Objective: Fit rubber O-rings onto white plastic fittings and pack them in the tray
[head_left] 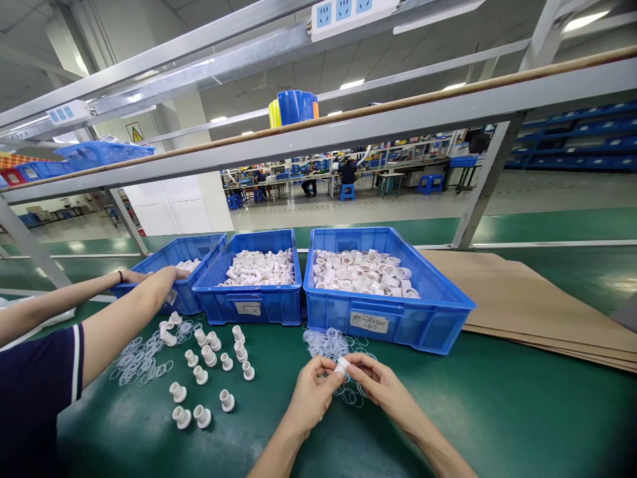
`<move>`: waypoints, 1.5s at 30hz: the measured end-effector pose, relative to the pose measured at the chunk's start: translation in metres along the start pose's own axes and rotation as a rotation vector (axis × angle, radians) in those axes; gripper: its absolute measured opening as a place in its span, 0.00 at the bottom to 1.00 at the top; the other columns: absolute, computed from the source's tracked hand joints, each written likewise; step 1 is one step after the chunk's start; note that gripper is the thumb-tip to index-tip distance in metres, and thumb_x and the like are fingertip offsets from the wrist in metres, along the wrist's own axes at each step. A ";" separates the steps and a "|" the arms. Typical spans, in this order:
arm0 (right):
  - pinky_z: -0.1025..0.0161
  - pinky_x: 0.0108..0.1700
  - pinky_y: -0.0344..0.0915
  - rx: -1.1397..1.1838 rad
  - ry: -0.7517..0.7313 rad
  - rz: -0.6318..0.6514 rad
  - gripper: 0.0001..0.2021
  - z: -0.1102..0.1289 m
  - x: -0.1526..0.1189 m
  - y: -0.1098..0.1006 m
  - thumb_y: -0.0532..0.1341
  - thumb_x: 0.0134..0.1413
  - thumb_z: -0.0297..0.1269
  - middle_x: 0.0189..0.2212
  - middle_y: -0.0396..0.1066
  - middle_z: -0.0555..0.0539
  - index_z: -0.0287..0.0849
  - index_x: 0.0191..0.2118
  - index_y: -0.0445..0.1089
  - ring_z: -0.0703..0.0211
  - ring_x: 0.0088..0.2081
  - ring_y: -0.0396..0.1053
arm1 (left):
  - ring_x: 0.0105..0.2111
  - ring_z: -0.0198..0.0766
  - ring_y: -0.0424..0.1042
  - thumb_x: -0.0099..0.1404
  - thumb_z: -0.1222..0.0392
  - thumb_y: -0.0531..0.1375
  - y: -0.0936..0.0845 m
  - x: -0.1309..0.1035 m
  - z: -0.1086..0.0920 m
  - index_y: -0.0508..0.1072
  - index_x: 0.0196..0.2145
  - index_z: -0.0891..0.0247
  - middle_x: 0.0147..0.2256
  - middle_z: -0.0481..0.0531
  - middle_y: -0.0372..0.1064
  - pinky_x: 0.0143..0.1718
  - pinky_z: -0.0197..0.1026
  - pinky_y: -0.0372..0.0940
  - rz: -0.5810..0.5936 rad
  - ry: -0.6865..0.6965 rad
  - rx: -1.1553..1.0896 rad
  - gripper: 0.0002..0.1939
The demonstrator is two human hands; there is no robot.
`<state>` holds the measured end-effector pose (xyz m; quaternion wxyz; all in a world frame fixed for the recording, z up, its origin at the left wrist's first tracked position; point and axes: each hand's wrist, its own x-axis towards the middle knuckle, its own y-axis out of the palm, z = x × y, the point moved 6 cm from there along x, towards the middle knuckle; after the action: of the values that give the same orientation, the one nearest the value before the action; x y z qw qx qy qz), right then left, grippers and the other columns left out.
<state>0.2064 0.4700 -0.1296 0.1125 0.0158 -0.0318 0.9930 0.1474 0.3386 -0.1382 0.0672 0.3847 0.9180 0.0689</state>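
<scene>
The left hand (313,393) and right hand (387,386) pinch a small white plastic cylinder (342,365), which might drop if their grip slackens.

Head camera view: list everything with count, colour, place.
Held piece: one, white, between hands
Rings: many, translucent, two tabletop piles
Flanged fittings: about sixteen, white, left
Bins: three, blue, tabletop rear
Loose parts: many, white, inside bins
Labels: three, white, bins
Cardboard sheets: several, brown, right
Tabletop: one, green, foreground
Rack: one, grey, above bins
Power strips: two, white, rack
Cylindrical items: few, blue, yellow, orange, shelf
Trays: several, blue, red, upper left
Stools: several, blue, background
Workers: few, dark-clothed, background
Co-worker's arms: two, one navy-sleeved, left
Left hand: one, bare, centre
Right hand: one, bare, centre
</scene>
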 end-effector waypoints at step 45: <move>0.68 0.23 0.46 0.082 0.022 0.033 0.24 -0.013 -0.001 0.000 0.61 0.61 0.62 0.20 0.52 0.58 0.43 0.46 0.69 0.67 0.22 0.46 | 0.13 0.20 0.48 0.67 0.47 0.61 0.008 -0.002 0.004 0.67 0.37 0.66 0.31 0.50 0.69 0.13 0.32 0.36 0.264 -0.100 -0.378 0.18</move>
<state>0.2076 0.4710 -0.1422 0.0958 0.0090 0.0097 0.9953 0.1548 0.3430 -0.1409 0.1738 0.4850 0.8261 0.2286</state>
